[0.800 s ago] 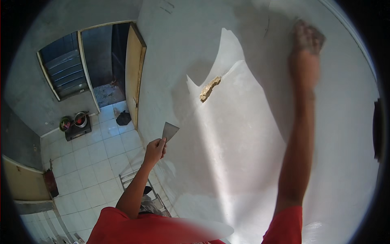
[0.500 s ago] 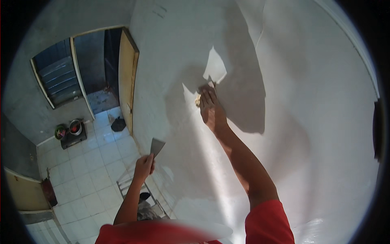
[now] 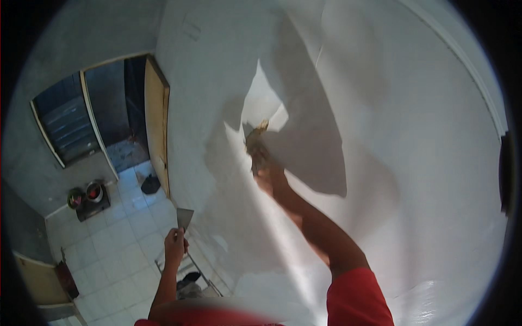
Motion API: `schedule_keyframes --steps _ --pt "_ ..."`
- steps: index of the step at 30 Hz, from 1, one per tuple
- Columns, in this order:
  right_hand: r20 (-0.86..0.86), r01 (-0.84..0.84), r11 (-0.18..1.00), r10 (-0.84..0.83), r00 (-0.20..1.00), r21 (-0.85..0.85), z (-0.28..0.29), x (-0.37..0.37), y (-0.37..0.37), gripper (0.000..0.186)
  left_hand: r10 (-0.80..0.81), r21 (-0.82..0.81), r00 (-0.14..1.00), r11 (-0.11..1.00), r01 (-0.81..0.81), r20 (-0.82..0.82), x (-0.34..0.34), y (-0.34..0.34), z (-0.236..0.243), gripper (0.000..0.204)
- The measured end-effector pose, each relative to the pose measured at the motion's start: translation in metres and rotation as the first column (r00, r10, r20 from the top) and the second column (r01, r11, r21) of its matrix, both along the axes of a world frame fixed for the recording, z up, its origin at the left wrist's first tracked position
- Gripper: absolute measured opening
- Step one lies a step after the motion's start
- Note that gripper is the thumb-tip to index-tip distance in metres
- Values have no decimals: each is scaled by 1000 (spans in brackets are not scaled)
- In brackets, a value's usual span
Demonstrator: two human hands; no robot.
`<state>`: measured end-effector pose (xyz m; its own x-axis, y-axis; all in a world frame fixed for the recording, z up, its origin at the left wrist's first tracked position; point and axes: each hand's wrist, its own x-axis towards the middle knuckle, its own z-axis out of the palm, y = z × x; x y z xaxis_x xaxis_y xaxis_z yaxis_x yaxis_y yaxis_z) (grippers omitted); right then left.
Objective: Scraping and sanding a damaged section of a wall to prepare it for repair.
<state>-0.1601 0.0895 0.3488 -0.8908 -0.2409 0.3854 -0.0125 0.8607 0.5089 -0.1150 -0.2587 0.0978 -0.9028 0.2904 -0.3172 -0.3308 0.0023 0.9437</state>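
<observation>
My left hand (image 3: 174,245) is closed round the handle of a putty knife (image 3: 185,218). Its flat grey blade points up, held apart from the wall. My right arm reaches up to the pale wall (image 3: 375,217), where my right hand (image 3: 262,165) is closed on a crumpled yellow-brown piece (image 3: 260,128). Shadow and blur hide what that piece is and most of the fingers. The hand is at the wall's surface, just below a bright patch of light (image 3: 261,95); a large dark shadow lies to its right.
Below on the left is a white tiled floor (image 3: 114,255), with a metal ladder (image 3: 202,274) near the wall's foot. Further off stand two buckets (image 3: 93,192) on a dark base, a dark bag (image 3: 150,185), an open wooden door (image 3: 157,125) and a louvred window (image 3: 68,119).
My right hand has moved down and left along the wall, and more of the yellow-brown piece shows. The putty knife has shifted left and lower in view, its blade more upright. The view has turned slightly.
</observation>
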Motion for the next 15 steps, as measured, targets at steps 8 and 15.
schedule_keyframes --steps 8,15 --pt "-482 260 889 -51 874 377 242 1 63 56 -24 -24 998 999 22 -56 -14 -12 10 28" --pt "-69 65 931 -43 997 359 96 13 12 50 -41 163 999 986 38 16 9 19 14 15"
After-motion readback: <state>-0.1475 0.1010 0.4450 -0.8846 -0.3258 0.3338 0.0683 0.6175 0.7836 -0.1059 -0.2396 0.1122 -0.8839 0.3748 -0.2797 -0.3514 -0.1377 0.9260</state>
